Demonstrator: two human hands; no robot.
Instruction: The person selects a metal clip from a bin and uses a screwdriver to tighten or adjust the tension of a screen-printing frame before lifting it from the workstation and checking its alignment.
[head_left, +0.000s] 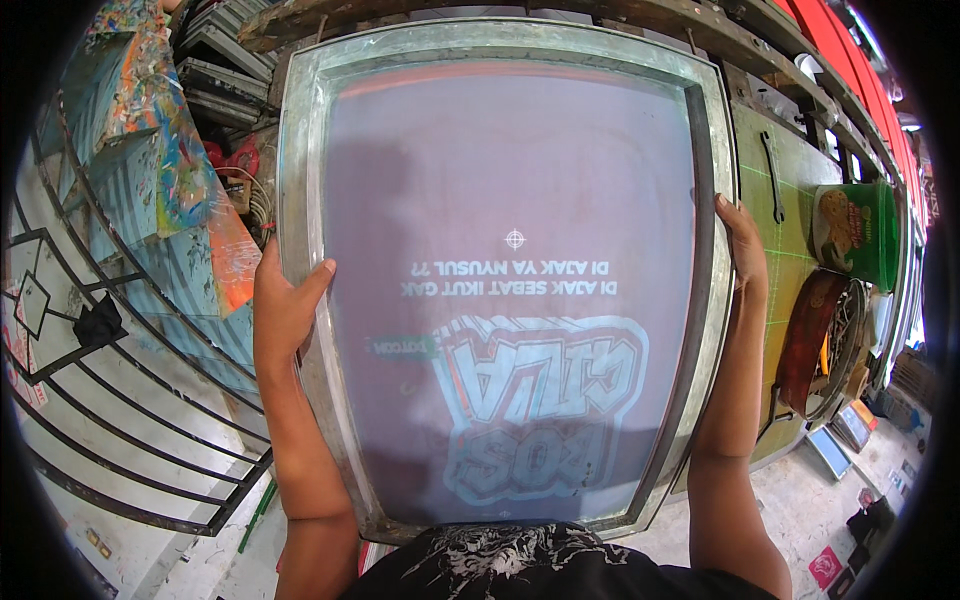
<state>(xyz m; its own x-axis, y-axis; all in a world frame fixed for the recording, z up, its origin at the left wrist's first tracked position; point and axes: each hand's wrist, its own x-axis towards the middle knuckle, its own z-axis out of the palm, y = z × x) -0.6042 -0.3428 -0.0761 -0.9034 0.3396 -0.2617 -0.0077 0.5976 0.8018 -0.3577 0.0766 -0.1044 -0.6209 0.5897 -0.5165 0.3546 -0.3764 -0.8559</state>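
A large screen printing frame (306,200) with a metal rim fills the middle of the view, its near edge against my dark shirt. Its purple-grey mesh (520,160) carries lettering and a small crosshair mark, all upside down from where I stand. On the left rim my left hand (290,300) is closed, thumb lying over the top and fingers hidden beneath. Opposite, my right hand (742,245) grips the right rim, its fingertips showing at the edge and the rest hidden by the frame.
Right of the frame lies a green gridded board (775,290) with a wrench (772,178), a green tub (855,232) and a round container of tools (835,345). Paint-splattered panels (190,200) and a black metal railing (130,410) stand at left. Wooden beams (400,25) run behind.
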